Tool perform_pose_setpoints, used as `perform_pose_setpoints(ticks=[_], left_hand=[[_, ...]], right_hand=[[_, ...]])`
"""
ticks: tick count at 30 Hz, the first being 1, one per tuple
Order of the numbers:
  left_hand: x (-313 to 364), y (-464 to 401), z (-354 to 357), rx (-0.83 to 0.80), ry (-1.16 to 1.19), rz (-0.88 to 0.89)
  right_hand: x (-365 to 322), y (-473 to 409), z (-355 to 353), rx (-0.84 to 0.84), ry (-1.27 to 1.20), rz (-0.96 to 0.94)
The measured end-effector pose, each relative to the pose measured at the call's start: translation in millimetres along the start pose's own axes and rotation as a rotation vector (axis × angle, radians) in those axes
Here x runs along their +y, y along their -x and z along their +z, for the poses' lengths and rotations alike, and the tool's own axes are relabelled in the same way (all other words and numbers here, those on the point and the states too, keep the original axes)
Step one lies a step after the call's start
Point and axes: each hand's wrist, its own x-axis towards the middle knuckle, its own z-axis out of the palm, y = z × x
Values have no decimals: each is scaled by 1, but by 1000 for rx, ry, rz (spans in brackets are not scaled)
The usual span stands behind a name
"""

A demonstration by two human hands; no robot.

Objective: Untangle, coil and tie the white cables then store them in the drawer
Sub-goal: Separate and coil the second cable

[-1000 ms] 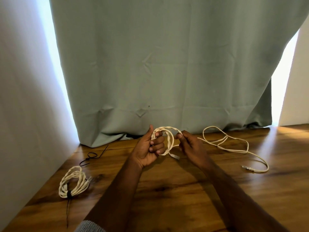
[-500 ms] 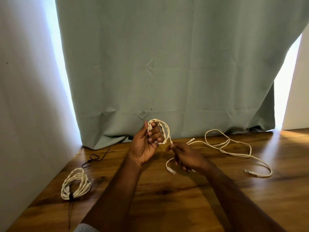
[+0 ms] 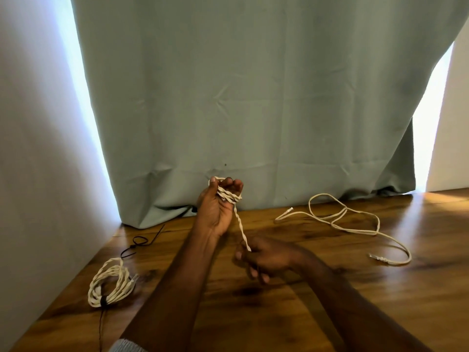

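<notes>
My left hand (image 3: 217, 207) is raised above the wooden table (image 3: 279, 313) and grips a small coil of white twisted cable (image 3: 228, 195) wound round its fingers. A taut strand of that cable (image 3: 242, 231) runs down to my right hand (image 3: 264, 257), which pinches its end just above the table. A second white cable (image 3: 355, 227) lies loose and uncoiled on the table to the right. A third white cable (image 3: 110, 283) lies coiled at the left, bound with a black tie. No drawer is in view.
A loose black tie (image 3: 138, 243) lies on the table behind the tied coil. A grey-green curtain (image 3: 253, 97) hangs along the back edge of the table, and a white wall (image 3: 38, 174) closes off the left side.
My left hand has risen and turned with the coil tightened round its fingers. My right hand has dropped toward me, pulling the free end of the cable straight.
</notes>
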Motion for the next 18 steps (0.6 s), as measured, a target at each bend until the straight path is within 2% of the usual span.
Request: perform_pose_setpoints(ticks=[3,7,9,13,18], left_hand=[[-6,-2,3,32,-115,48],[-15,-4,-3,34,-445,165],[-15,-5,-12,12,-639,204],[-21,-2,-33,8,-913,173],[-36,8,-46,-76,-1227,180]], right_hand=[[-9,2,0,-14,48,2],[-18,12,-8,57,247,-107],[-21,19,-14,90,256,-132],[-26,31,-24,85,-6,-197],[-18,35,-35,62,-400,-285]])
